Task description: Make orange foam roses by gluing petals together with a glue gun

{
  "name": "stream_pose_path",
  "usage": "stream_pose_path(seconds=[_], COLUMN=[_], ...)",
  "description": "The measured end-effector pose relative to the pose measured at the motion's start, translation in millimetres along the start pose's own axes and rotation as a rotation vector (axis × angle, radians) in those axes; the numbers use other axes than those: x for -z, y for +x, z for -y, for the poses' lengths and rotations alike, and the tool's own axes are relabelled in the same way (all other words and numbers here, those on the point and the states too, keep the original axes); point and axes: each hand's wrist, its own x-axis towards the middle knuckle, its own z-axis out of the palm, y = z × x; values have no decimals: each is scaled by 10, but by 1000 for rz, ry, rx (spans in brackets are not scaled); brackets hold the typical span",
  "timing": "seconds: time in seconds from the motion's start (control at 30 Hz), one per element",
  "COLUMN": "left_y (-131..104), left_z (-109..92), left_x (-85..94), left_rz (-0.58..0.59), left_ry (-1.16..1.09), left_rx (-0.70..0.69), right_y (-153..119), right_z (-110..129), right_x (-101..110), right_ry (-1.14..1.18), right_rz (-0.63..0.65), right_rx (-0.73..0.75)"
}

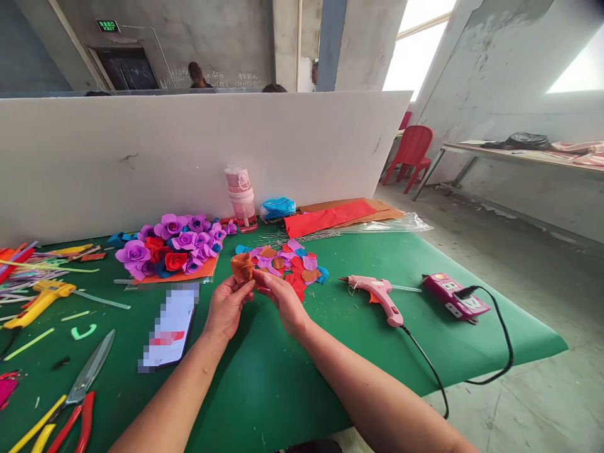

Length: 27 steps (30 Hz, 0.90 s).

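My left hand [227, 306] pinches a small brown craft flower [242, 267] with curled petals, held above the green table. The fingers of my right hand [283, 297] close in on the flower's lower right side, and their tips are partly hidden. Just behind both hands lies a loose spread of cut petals [296, 264] in red, purple, brown and blue. To the right, a pink glue gun [377, 292] rests on its side with a clear glue stick in its back.
Finished purple, red and blue flowers [174, 245] are heaped at back left. Nearby are a phone [172, 324], scissors [92, 368], a yellow glue gun [44, 299], a pink bottle [241, 200], red sheets [330, 217] and a power strip [455, 296]. A white partition [141, 151] stands behind.
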Motion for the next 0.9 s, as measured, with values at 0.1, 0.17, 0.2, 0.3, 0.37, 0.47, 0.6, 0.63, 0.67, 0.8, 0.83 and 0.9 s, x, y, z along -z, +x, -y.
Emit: stream_pose_path(seconds=[0.1,0.17,0.2,0.3,0.37,0.47,0.6,0.63,0.67,0.8,0.83,0.9], left_y=[4,-2,-7,-11,1,29,24,15,6,-26,-32,-42], left_z=[6,8,8,5,1,-11,-34,-39,-43,-52,-53,-52], left_x=[-13,-23,-27,-21,1,44,55,49,40,10,5,-4], left_rz=[-40,-66,-72,-78,-102,-105,11,33,47,78,86,100], left_ry=[47,80,92,106,103,52,-37,-47,-53,-52,-47,-17], left_rx=[-40,-68,-81,-105,-91,-20,92,110,124,155,156,135], right_y=[-35,-70,-87,-113,-92,-16,69,77,80,65,58,43], right_z=[-20,-44,-56,-81,-81,-58,3,19,34,60,57,43], right_x=[-28,-55,-69,-92,-78,-6,103,116,122,85,70,44], right_ry=[-59,-116,-161,-291,-295,-199,-85,-71,-65,-88,-88,-76], right_rz=[-17,-35,-44,-46,-79,-214,-303,-295,-278,-207,-188,-146], right_rx=[27,61,87,171,196,172,43,28,23,24,15,-8])
